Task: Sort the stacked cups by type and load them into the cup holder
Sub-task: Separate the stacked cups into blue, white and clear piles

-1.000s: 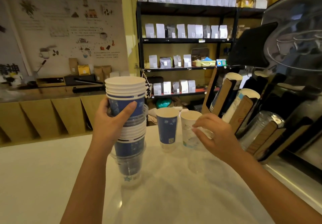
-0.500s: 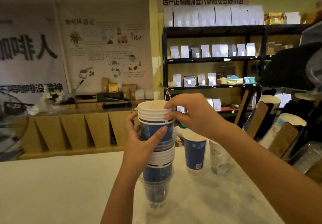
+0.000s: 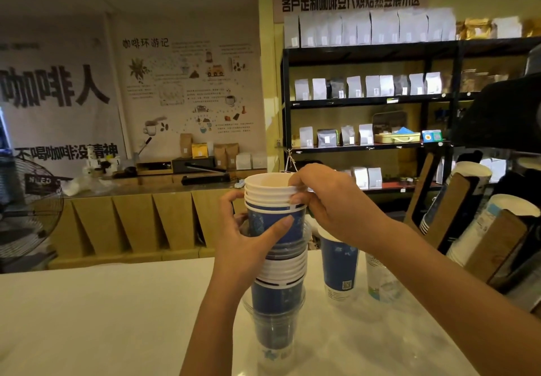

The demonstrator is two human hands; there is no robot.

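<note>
Upright, the cup stack (image 3: 276,258) stands vertical, mouths up.

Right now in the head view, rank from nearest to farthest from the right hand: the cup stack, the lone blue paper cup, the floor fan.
1. Cup stack: the right hand pinches its top rims.
2. Blue paper cup: standing on the counter just below the right wrist.
3. Floor fan: far left, beyond the counter.

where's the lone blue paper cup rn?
Head view, right of centre: the blue paper cup stands upright on the white counter, between the tall cup stack and a pale printed cup.
</note>
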